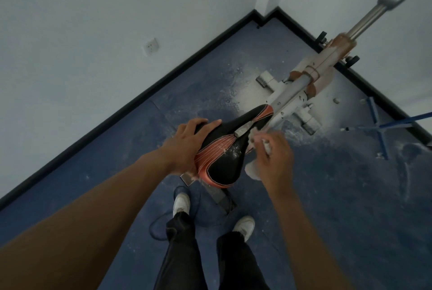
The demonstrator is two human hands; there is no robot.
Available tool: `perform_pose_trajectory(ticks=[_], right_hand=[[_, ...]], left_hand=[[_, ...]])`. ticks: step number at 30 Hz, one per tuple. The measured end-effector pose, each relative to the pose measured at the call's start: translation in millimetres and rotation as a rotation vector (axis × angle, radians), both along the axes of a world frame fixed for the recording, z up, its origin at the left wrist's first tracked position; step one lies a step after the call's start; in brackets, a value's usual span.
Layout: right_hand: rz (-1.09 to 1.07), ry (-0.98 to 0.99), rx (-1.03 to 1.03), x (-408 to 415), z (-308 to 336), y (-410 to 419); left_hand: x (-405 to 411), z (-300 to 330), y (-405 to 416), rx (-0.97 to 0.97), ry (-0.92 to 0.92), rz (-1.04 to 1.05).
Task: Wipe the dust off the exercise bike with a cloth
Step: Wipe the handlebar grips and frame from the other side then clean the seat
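White cloth (258, 149) bunched in right hand (275, 161), fingers pinching it at saddle (224, 149) edge, frame center; left hand (184, 147) gripping saddle w/ fingers wrapping it. Risk: dust dropping onto floor (339, 196), re-soiling bike.

Black saddle (224, 149), red striped panels

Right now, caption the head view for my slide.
Left hand steadies the saddle; right hand wipes with a cloth.
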State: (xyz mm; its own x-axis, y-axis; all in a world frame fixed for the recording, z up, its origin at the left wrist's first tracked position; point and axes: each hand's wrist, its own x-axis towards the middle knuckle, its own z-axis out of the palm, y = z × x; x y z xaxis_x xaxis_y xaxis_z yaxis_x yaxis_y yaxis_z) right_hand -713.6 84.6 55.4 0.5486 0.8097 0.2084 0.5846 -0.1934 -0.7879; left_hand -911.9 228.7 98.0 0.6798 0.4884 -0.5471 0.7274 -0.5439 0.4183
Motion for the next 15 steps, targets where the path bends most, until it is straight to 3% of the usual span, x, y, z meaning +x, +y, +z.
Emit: perform_pose_trajectory(ticks=[3,5,9,13,15], right_hand=[[-0.063,0.002,-0.129,7,11,19],[0.055,-0.032,-0.245,6,13,23],[0.272,-0.044,-0.26,-3,16,8],[0.068,-0.107,-0.335,-5,23,30],[0.098,-0.157,-0.429,-4,28,43]], left_hand=[[-1,-1,0,-0.011,-0.019,0.003],[-1,0,0,-0.011,-0.02,0.007],[-1,0,0,-0.01,-0.015,0.004],[-1,0,0,-0.012,-0.016,0.002],[-1,0,0,-0.011,-0.014,0.006]])
